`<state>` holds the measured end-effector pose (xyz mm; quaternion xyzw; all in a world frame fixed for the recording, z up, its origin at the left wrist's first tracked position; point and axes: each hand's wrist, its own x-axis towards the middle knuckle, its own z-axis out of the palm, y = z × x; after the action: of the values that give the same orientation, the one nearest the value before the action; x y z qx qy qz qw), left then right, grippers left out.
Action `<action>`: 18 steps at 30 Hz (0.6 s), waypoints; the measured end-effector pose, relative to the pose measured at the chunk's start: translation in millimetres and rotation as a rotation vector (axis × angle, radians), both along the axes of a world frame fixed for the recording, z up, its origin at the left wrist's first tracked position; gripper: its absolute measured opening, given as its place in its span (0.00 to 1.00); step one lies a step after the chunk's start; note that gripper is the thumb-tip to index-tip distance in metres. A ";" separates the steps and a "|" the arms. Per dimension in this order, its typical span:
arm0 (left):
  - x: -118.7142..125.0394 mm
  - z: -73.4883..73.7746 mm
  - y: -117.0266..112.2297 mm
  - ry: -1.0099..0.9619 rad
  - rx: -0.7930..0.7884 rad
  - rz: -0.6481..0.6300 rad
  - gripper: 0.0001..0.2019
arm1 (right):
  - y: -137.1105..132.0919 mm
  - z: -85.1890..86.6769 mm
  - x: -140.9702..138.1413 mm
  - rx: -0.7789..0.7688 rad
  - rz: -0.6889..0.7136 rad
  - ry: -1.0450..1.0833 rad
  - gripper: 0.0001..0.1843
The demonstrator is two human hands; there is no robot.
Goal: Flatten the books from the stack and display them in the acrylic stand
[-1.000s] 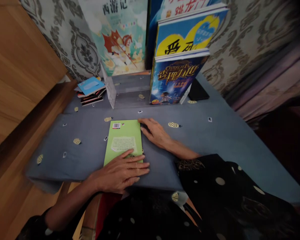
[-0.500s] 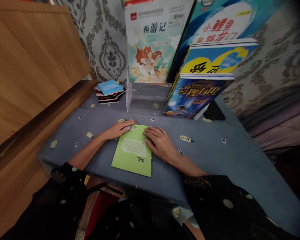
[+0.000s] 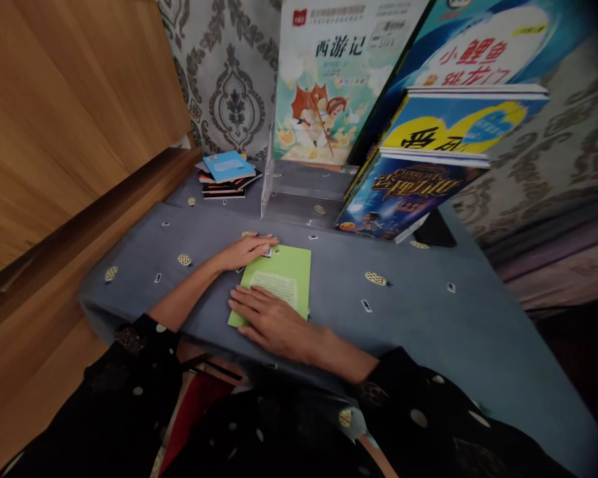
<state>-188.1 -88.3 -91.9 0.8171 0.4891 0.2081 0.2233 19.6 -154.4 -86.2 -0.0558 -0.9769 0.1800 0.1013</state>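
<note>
A thin green book [image 3: 284,275] lies flat, back cover up, on the blue-grey patterned tablecloth [image 3: 403,312]. My left hand [image 3: 244,251] rests at the book's far left corner, fingers stretched out over the edge. My right hand [image 3: 272,320] lies flat across the book's near end, fingers spread and pointing left. Neither hand holds anything.
A clear acrylic stand [image 3: 299,192] at the back holds upright picture books; two blue ones [image 3: 428,166] lean at its right. A small stack of booklets [image 3: 226,174] lies at the back left. A wooden panel [image 3: 70,119] borders the left side. A dark flat object [image 3: 433,232] lies behind the leaning books.
My right hand slid from the book's far right side to its near end. The left hand stays at the far left corner, where it went from the near end a second ago. The view shifted.
</note>
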 end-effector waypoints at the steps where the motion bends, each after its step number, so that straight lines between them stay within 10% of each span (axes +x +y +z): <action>1: 0.0 -1.1 0.0 0.009 0.011 0.000 0.21 | -6.1 1.1 3.5 -0.005 0.018 -0.003 0.26; 18: 19.3 5.0 -51.6 0.130 0.037 -0.076 0.22 | -51.1 -4.7 98.8 0.166 -0.168 0.005 0.31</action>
<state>-168.8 -140.0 -86.9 0.8509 0.4671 0.1547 0.1837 118.4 -205.6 -90.9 -0.1281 -0.9801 0.0893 0.1229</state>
